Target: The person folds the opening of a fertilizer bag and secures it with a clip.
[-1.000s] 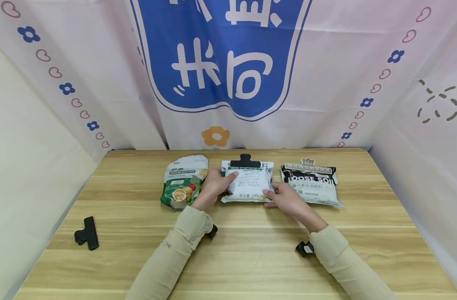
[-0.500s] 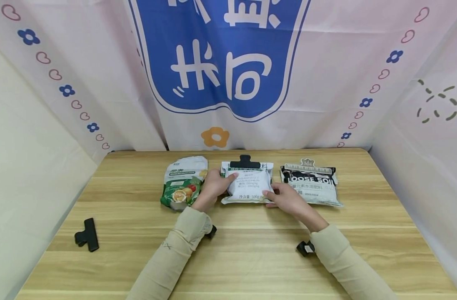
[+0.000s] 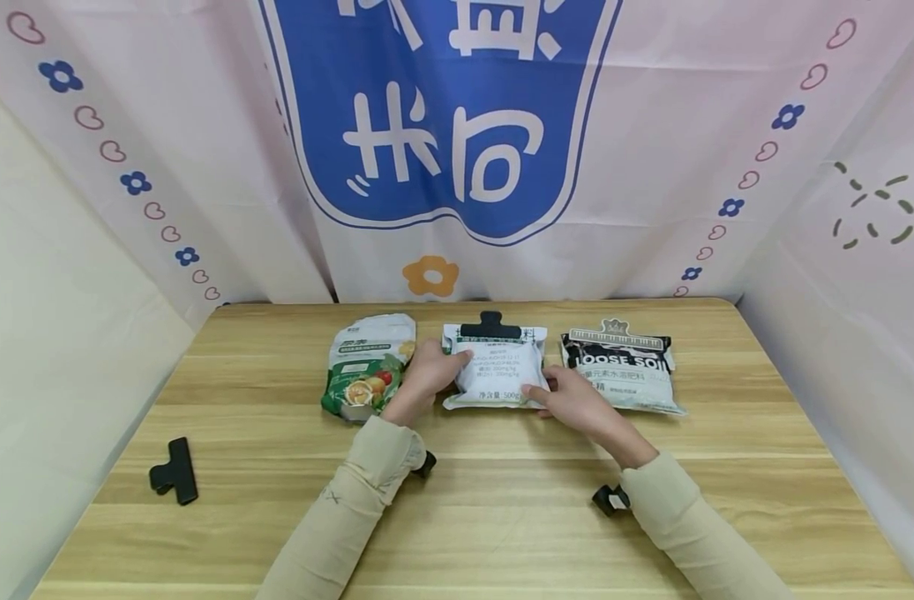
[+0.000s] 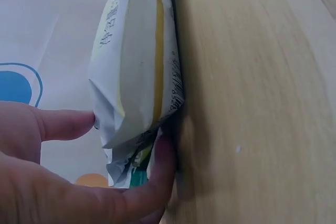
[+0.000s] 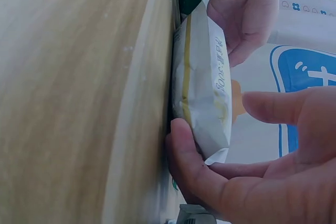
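Little change is noted over the last second: the white 500g bag (image 3: 499, 373) keeps its place at the upper centre of the table (image 3: 501, 525), and both hands hold nearly the same stance. Judged from that, the bag appears to be being steadied in place rather than carried. A black clip (image 3: 490, 325) bites its top edge.

The left hand (image 3: 429, 368) is partly open around the bag's left edge. In the left wrist view the thumb touches the corner of the printed face and a fingertip sits at the opposite side. The right hand (image 3: 576, 400) curls its fingers about the lower right corner; in the right wrist view the thumb stands just off the printed face. Pressure cannot be told, nor whether the bag rests fully on the wood.

Left of centre lies a fruit-printed green-and-white pouch (image 3: 362, 367); right of centre, a LOOSE SOIL bag (image 3: 629, 375) with a piano-key clip (image 3: 616, 335). A loose black clip (image 3: 175, 471) lies at lower left.
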The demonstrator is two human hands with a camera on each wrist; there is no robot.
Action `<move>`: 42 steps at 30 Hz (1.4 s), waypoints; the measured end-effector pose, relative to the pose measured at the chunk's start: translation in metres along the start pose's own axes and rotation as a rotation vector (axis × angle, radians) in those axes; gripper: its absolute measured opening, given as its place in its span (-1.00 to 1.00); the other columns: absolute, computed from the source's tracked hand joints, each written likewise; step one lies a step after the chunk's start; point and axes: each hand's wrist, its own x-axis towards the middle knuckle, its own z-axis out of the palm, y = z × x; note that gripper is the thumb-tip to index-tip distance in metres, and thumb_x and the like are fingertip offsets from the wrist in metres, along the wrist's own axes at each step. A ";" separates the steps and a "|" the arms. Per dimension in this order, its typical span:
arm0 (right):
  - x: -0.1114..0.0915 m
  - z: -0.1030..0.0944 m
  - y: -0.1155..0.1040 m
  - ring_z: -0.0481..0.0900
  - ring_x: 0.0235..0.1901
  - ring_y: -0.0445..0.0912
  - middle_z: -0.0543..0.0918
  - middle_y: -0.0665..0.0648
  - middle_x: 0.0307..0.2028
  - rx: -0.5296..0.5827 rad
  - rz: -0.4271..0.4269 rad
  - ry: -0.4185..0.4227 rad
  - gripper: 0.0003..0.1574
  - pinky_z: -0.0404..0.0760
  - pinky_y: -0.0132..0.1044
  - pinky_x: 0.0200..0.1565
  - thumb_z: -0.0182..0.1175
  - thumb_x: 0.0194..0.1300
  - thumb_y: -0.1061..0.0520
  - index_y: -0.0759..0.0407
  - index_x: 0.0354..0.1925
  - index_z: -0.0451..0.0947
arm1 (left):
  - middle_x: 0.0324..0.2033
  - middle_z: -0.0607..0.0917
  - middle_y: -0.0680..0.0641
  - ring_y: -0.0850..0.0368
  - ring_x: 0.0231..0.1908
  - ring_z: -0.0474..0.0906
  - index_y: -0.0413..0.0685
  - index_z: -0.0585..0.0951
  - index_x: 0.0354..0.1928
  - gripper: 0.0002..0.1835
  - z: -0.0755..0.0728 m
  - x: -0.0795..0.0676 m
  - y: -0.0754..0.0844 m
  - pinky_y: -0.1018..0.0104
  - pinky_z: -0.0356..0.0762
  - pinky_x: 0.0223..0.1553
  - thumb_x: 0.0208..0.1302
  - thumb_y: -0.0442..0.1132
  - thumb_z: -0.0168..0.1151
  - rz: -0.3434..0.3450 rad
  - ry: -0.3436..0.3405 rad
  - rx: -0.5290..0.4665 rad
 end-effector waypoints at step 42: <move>0.001 0.040 -0.075 0.74 0.10 0.17 0.64 0.33 0.15 0.264 -0.228 -0.063 -0.40 0.78 -0.12 0.09 0.18 0.57 0.10 0.39 0.40 0.39 | 0.30 0.61 -0.44 -0.35 0.28 0.60 -0.34 0.29 0.53 -0.30 -0.129 -0.018 -0.025 -0.22 0.58 0.28 0.63 0.06 0.00 0.255 0.223 0.183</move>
